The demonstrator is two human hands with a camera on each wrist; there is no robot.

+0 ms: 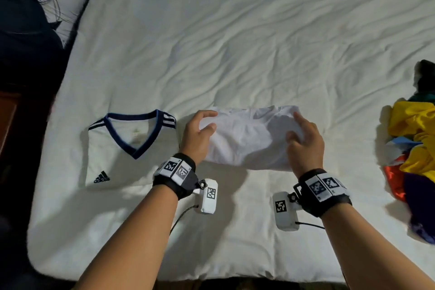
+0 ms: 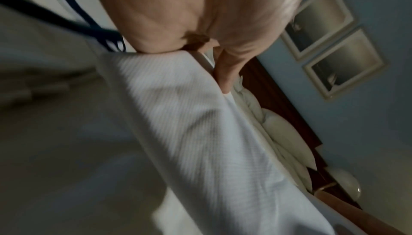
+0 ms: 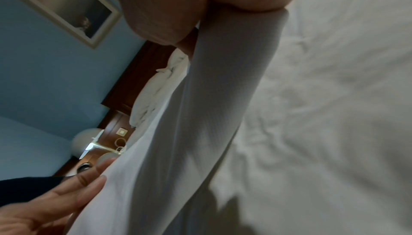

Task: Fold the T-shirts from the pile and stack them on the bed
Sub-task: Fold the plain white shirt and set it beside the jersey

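Folded white T-shirt at frame centre, held just above the bed. Left hand gripping its left edge, thumb on top, fingers curled under. Right hand clamping the right edge, fingers spread on top, thumb apparently beneath. Folded white jersey with navy V-neck lying just beside at lower left, likely the stack base. Unfolded pile at right edge, well apart. Risks: limp fabric sagging in the middle, fold opening if either grip slackens mid-carry; landing skewed on jersey; dragging jersey collar out of shape.
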